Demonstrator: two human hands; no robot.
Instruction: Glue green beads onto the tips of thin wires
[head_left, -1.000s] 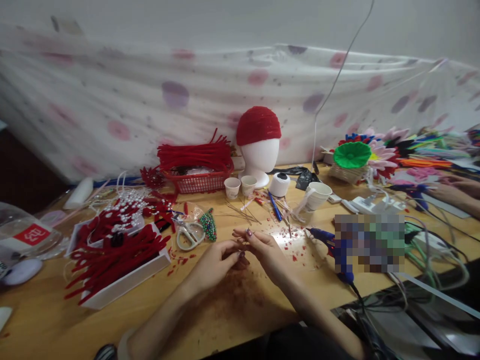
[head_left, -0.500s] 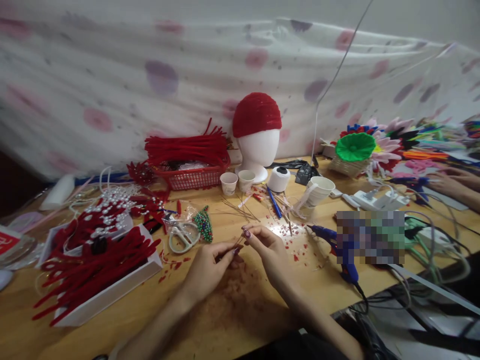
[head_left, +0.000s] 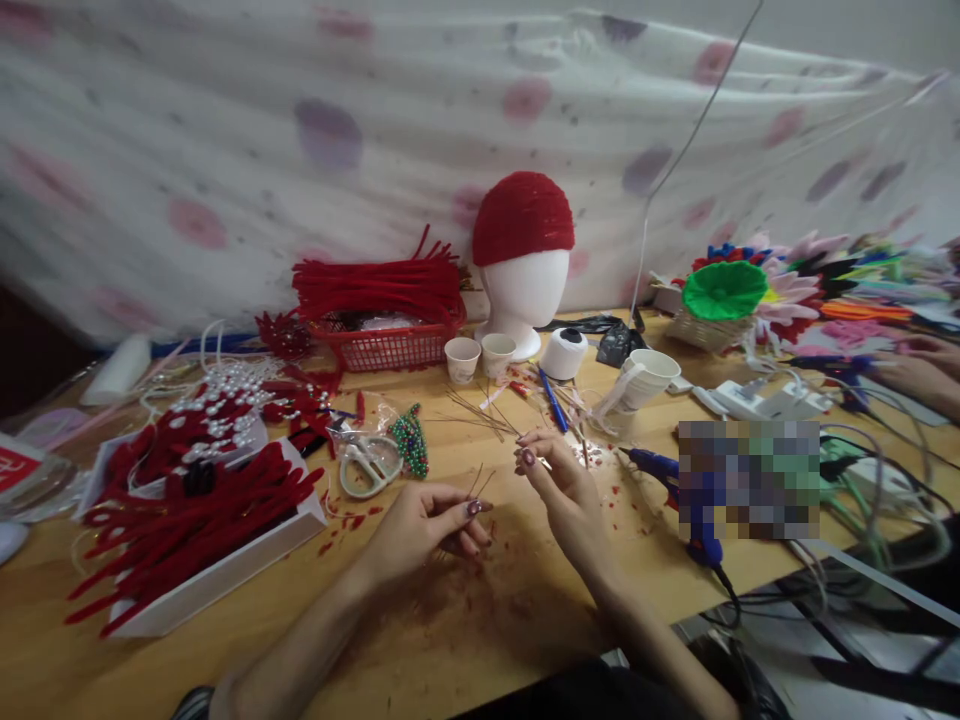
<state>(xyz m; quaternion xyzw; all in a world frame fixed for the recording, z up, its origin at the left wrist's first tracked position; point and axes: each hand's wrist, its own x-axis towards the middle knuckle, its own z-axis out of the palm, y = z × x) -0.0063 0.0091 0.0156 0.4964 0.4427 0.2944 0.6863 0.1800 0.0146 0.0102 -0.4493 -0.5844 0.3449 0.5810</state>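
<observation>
Thin brown wires [head_left: 480,480] stick up from my left hand [head_left: 435,520], whose thumb and fingers are pinched on them above the table. My right hand [head_left: 559,490] is raised to the right, its thumb and fingertips pressed together at the near ends of a loose bunch of similar wires [head_left: 480,412] lying on the table. Whether a wire is between those fingertips I cannot make out. Left of the bunch lie a bag of green and coloured beads [head_left: 409,442] and white-handled scissors [head_left: 369,466]. A blue pen [head_left: 553,400] rests beyond my right hand.
A white box of red fuzzy stems [head_left: 217,535] stands at left, a red basket [head_left: 394,348] behind. A white foam head [head_left: 525,290] wears a red cap. Paper cups [head_left: 462,360], a thread spool [head_left: 564,353] and a blue glue gun [head_left: 701,520] are around. A co-worker's hand [head_left: 911,375] shows at right.
My hands were together at the wires and are now apart. The right hand has moved right and slightly up toward the loose bunch; the left keeps its wires. The view has shifted slightly.
</observation>
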